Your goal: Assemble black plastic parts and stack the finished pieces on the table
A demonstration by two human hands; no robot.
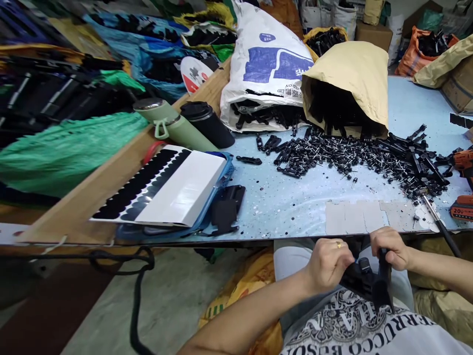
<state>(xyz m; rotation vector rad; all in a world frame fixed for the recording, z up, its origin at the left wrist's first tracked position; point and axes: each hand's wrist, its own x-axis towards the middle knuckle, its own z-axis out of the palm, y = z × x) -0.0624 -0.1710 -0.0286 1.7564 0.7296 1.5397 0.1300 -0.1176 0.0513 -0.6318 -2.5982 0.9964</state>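
Observation:
My left hand [330, 264], with a ring on one finger, is closed on the left side of a black plastic assembly [364, 278] above my lap. Its exact kind cannot be made out. My right hand [390, 246] wraps round an upright black bar at the assembly's right side. Both hands are just below the table's front edge, and the fingers partly hide the part. Beyond them, on the table, lie pale card pieces [354, 217] and a pile of black knobs with metal pins [332, 153]. A screwdriver-like rod with a black handle [441, 227] leans over the edge at right.
A paper sack [351, 64] and a white woven sack [266, 54] spill black parts onto the blue table [273, 197]. An orange power tool [461, 160] is at right. At left are a green flask [173, 123], a black cup [207, 123] and a sticker sheet [173, 192].

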